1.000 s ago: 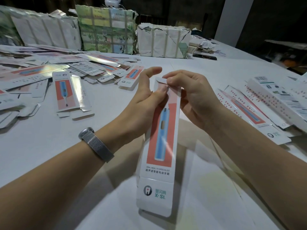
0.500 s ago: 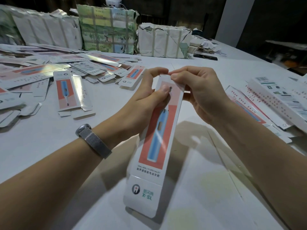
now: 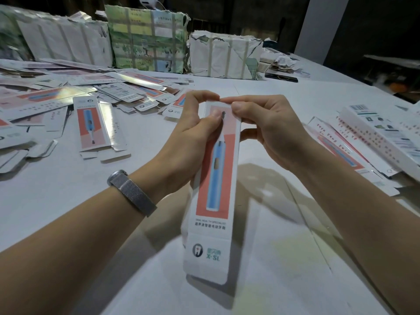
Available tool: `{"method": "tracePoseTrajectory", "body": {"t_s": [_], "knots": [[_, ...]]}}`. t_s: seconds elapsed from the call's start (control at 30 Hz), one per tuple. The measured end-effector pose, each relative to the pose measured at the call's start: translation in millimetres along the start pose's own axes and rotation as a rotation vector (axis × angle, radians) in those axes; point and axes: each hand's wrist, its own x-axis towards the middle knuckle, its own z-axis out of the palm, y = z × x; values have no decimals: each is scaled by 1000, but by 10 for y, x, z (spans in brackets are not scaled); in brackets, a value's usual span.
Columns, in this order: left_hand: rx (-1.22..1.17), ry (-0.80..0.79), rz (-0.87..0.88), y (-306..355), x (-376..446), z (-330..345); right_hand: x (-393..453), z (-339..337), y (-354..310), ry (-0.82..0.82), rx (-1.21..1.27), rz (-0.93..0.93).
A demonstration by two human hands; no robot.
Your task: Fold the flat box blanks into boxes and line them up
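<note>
A long white toothbrush box (image 3: 216, 192) with a red panel and a blue brush picture is held above the white table (image 3: 68, 189), its far end up at my hands and its open near flap hanging toward me. My left hand (image 3: 193, 133) grips the box's upper left side, thumb on the front face, forefinger curled over the top end. My right hand (image 3: 266, 128) pinches the top right edge, forefinger tip on the top flap. A flat blank (image 3: 95, 126) of the same print lies on the table to the left.
Several flat blanks (image 3: 127, 92) are heaped across the table's left and back. More printed boxes (image 3: 368, 142) lie along the right edge. Wrapped bundles (image 3: 147, 39) stand in a row at the back. A metal watch band (image 3: 131, 192) is on my left wrist.
The box's near end swung left and then back to the right, so it now lies straighter. My fingertips have come together over the top flap.
</note>
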Motion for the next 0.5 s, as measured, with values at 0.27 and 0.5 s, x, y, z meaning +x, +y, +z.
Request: {"method": "tracePoseTrajectory", "body": {"t_s": [0.27,0.5], "knots": [[63,180,55,-69,100,-15,-39,191,18,197,-309,-139],[-24,161,19,-19,124,-60,-143,313,-135,41,-819,-75]]}}
